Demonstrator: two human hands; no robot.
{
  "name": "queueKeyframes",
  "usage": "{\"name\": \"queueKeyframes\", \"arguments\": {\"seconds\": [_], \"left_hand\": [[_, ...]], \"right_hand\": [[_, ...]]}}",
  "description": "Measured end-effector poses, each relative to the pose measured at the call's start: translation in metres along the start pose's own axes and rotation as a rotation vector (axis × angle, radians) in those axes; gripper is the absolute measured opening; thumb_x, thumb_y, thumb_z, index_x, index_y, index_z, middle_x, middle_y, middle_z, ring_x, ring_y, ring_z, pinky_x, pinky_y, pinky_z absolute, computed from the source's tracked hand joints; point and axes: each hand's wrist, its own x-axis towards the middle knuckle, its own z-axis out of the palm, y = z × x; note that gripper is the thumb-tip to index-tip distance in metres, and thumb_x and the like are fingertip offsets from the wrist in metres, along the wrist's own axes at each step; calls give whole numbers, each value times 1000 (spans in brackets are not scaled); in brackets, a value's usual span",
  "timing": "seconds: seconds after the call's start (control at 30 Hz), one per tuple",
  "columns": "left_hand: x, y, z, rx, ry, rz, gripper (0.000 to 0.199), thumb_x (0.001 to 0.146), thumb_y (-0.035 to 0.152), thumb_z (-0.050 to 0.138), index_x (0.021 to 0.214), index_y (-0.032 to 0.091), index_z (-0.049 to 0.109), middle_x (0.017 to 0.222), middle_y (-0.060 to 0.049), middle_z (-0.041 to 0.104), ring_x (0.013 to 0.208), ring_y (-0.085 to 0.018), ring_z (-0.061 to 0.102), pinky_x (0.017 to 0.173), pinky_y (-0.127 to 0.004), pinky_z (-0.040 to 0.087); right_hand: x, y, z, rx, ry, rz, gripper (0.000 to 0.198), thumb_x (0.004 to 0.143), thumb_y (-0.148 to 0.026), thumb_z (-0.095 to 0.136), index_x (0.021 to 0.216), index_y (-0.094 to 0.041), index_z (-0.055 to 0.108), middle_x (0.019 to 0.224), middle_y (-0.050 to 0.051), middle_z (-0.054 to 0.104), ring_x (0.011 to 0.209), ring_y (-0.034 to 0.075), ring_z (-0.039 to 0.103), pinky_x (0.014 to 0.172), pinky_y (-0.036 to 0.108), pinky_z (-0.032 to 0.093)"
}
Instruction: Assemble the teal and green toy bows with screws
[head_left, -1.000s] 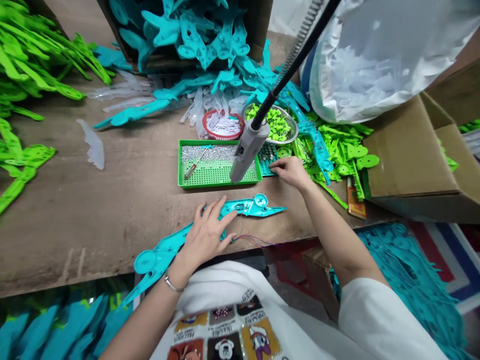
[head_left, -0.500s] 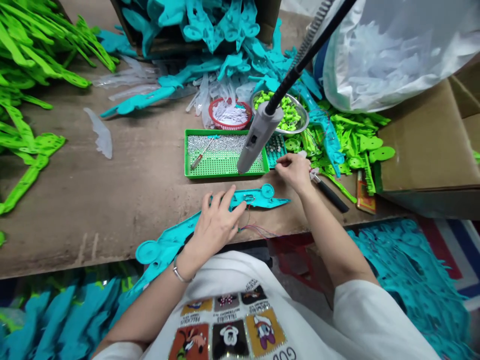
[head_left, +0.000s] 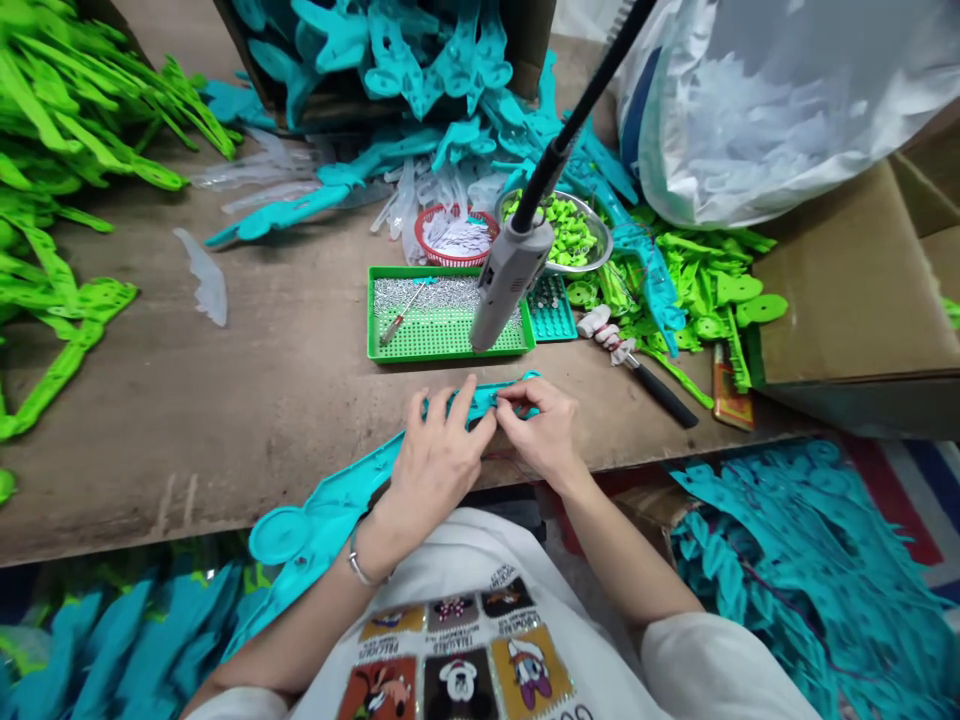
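A long teal plastic toy shell (head_left: 330, 510) lies along the near edge of the wooden table (head_left: 225, 400), one end hanging over it. My left hand (head_left: 435, 460) rests flat on the shell's middle, fingers spread. My right hand (head_left: 541, 430) has its fingertips pinched on the shell's right end, next to thin coloured wires; whether it holds a small part is hidden. A grey electric screwdriver (head_left: 508, 285) hangs on a black cable just above and behind both hands.
Behind the hands stand a green tray (head_left: 442, 345) of small screws, a teal screw plate (head_left: 551, 310), a red basket (head_left: 454, 235) and a metal bowl (head_left: 592, 245) of green bits. A black-handled tool (head_left: 649, 380) lies right. Teal and green parts are piled around, with cardboard boxes (head_left: 847, 290) at right.
My right hand has come back from the teal screw plate to the shell's right end, beside my left hand. The black-handled tool came into view.
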Motion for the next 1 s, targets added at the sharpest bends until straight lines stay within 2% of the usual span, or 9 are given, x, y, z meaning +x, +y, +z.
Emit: {"name": "queueKeyframes", "arguments": {"seconds": [0.17,0.27,0.33,0.47,0.6,0.7,0.87,0.93,1.0], "left_hand": [[0,0,-2,-6,-14,-5,53,81,16,67,133,21,62,153,-20,49,123,-39,55,103,-60,42],[0,-1,-3,-11,-14,-7,56,79,16,69,134,22,62,152,-20,50,122,-39,55,103,-61,42],[1,-1,-4,-7,-14,-9,53,79,16,69,132,22,63,152,-20,50,122,-39,56,103,-61,42],[1,-1,-5,-2,-1,8,49,80,15,67,129,22,65,150,-20,52,120,-39,57,101,-60,44],[0,0,-4,-14,17,2,49,81,15,66,129,23,65,150,-20,52,119,-39,56,101,-61,43],[-2,1,-5,-15,16,-8,47,83,16,66,130,22,65,151,-20,51,119,-39,56,102,-61,42],[-4,-1,-7,-11,-18,-25,46,84,17,66,130,22,64,152,-19,50,121,-39,55,101,-59,43],[-4,-1,-6,-15,-21,-27,48,84,18,67,131,23,64,152,-19,50,121,-39,55,101,-59,43],[-4,-2,-5,-25,-28,-27,50,83,18,69,132,23,63,153,-19,49,121,-39,55,102,-59,43]], "right_hand": [[-10,-3,-1,-118,20,-207,17,87,-14,59,86,-17,76,81,7,73,75,17,69,75,31,58],[-11,-4,-7,-116,-43,-264,20,90,-15,58,95,-17,78,87,9,73,79,17,70,76,30,59],[1,1,-16,-91,-81,-278,22,91,-17,58,98,-19,78,88,8,74,80,18,71,75,30,58],[62,29,-28,-127,22,-136,24,89,-19,56,99,-21,77,97,8,78,88,20,72,83,35,57],[124,65,-18,-254,-65,23,23,79,-14,55,88,-17,76,92,9,78,85,23,71,86,37,55],[145,78,-6,-327,-96,65,23,73,-12,56,84,-15,77,87,10,78,83,24,71,88,39,54],[136,69,-10,-251,-8,124,23,71,-11,57,82,-15,76,84,10,78,79,23,71,85,38,55],[115,55,-19,-94,27,143,19,73,-15,60,84,-15,76,83,9,78,74,21,70,78,35,56],[86,35,-25,102,-4,173,15,75,-23,66,83,-16,75,79,6,77,69,18,69,69,32,56]]}}
